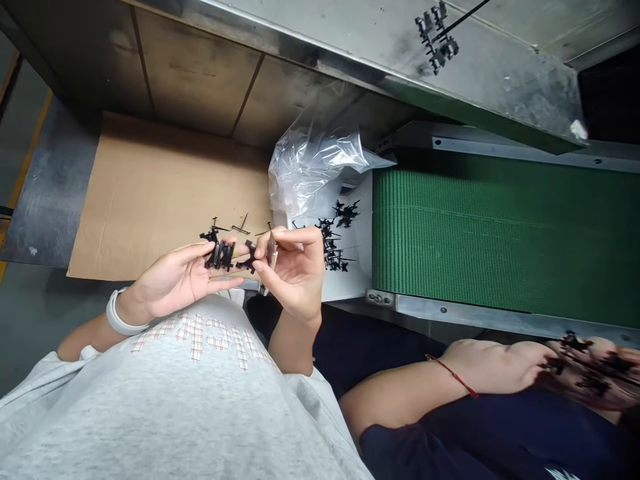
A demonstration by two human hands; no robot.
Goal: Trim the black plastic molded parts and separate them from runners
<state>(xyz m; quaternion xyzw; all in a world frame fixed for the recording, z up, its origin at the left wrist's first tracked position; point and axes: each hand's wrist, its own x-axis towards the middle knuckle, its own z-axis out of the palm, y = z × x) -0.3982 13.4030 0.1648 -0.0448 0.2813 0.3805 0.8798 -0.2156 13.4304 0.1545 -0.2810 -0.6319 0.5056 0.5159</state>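
Observation:
My left hand (175, 277), with a white band on the wrist, is closed on several small black plastic parts (220, 255) lined up between thumb and fingers. Close beside it, my right hand (300, 270) pinches another black plastic part (249, 257) between thumb and forefinger. A thin, flat metal tool (271, 260) also sits in my right hand; its exact kind is unclear. Just beyond the hands, thin black sprue pieces (241, 225) lie on a cardboard sheet (165, 180).
A white bin (357, 270) with a clear plastic bag (315, 163) holds black sprues (333, 243). To its right is a green conveyor belt (500, 233). A black moulded sprue (437, 37) lies on the metal ledge. A co-worker's hand (495, 367) holds more black parts at lower right.

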